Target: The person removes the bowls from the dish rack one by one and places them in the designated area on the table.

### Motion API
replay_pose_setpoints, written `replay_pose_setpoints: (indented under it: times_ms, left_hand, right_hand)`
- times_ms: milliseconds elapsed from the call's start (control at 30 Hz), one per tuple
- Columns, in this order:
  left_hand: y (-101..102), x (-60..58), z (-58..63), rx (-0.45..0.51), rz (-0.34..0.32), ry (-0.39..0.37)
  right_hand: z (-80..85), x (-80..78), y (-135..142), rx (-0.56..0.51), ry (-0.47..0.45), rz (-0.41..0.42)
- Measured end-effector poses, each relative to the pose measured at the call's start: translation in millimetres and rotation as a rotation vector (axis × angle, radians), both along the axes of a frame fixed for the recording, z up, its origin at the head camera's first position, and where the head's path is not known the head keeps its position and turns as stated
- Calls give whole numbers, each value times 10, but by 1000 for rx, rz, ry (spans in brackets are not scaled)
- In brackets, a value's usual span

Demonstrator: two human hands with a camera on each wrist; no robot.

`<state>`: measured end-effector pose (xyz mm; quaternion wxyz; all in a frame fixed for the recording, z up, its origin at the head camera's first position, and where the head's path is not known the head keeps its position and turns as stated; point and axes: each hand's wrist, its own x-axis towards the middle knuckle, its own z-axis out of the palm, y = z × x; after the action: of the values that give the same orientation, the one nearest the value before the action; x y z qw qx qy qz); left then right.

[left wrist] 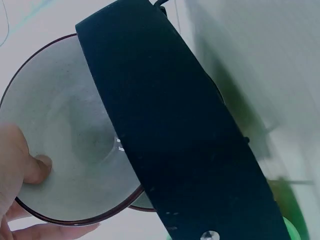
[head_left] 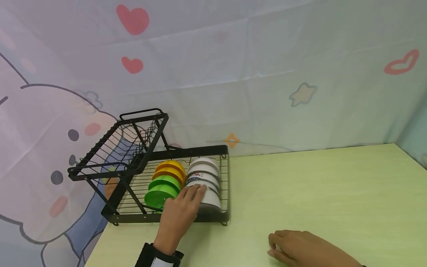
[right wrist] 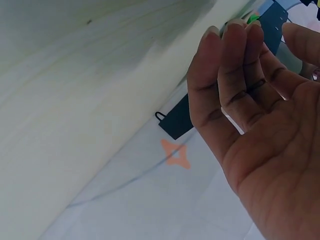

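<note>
My left hand (head_left: 182, 210) grips the rim of the front white bowl (head_left: 212, 199) in the lower tier of a black dish rack (head_left: 228, 185). In the left wrist view, the thumb lies inside this dark-rimmed bowl (left wrist: 75, 115), with fingers around its outside; the rack's front rail covers part of it. Several white bowls (head_left: 203, 163), one flower-patterned, stand on edge in a row behind it. Left of them stand green bowls (head_left: 161, 195) and yellow bowls (head_left: 171, 164). My right hand (head_left: 303, 247) is low over the table's right front, fingers loosely curled and holding nothing.
The rack's raised upper tier (head_left: 113, 148) slants above the left side of the lower tier. A pale green table (head_left: 310, 189) extends right of the rack. Behind it hangs a printed cloth (head_left: 213, 85) with hearts and a star.
</note>
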<state>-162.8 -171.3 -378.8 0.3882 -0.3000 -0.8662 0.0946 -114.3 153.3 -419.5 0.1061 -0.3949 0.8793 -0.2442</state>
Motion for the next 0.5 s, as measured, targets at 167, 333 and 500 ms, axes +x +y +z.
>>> replay_pose_setpoints:
  times_ms: [167, 333, 500]
  left_hand:
    - [23, 23, 49, 33, -8, 19]
    - [55, 55, 93, 84, -36, 20]
    - [82, 84, 121, 129, -66, 35]
  right_hand:
    - [-1, -12, 10, 0, 12, 4]
    - [-11, -25, 15, 1, 17, 12]
    - [-7, -20, 11, 12, 53, 5]
